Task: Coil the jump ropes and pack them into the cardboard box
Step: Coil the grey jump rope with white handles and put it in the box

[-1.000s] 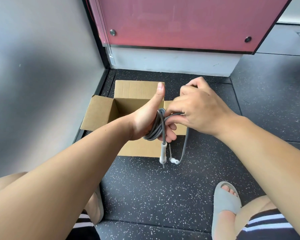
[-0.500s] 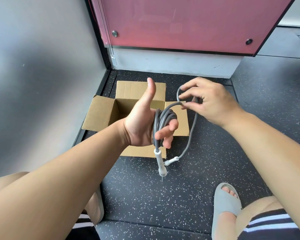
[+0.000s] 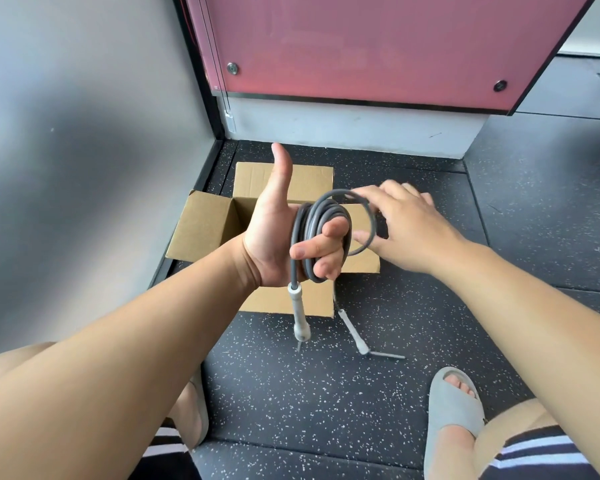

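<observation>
A grey jump rope (image 3: 321,216) is wound in several loops around the curled fingers of my left hand (image 3: 278,237), whose thumb points up. One white handle (image 3: 300,317) hangs straight down below that hand. My right hand (image 3: 413,230) holds the outermost loop between fingers and thumb, just right of the coil. The second white handle (image 3: 352,330) dangles lower, its tip near the floor. The open cardboard box (image 3: 201,230) stands on the floor behind and under both hands; its inside is mostly hidden by them.
The box stands in a corner, with a grey wall (image 3: 84,168) on the left and a pink panel (image 3: 378,46) behind. Black speckled floor (image 3: 309,393) lies in front. My feet in grey sandals (image 3: 454,410) are at the bottom.
My right hand has carried the free rope over and down around the coil, adding a loop. The loose tail has shortened and the second handle has lifted and swung right.
</observation>
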